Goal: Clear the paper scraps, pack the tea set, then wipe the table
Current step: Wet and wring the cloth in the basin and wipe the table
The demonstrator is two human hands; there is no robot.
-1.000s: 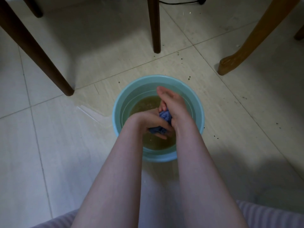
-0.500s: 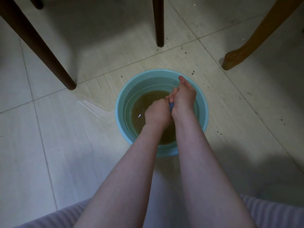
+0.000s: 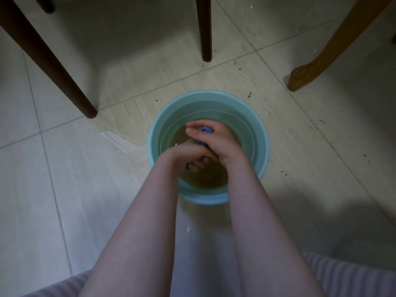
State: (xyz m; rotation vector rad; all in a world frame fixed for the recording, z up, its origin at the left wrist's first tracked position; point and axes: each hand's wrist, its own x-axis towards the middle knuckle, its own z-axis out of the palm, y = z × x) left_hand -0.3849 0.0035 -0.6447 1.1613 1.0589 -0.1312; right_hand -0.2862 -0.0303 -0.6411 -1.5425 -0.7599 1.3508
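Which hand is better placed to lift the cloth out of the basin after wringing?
Right, probably: the right hand wraps most of the cloth; the left hand grips only its near end.

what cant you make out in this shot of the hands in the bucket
Head view only.
The cloth: mostly covered by the left hand and right hand gripping it, so its full shape is hidden.
The bucket bottom: hidden by murky brown water.
Furniture above the legs: cut off by the upper edge.
The specks on the floor: too small to identify.
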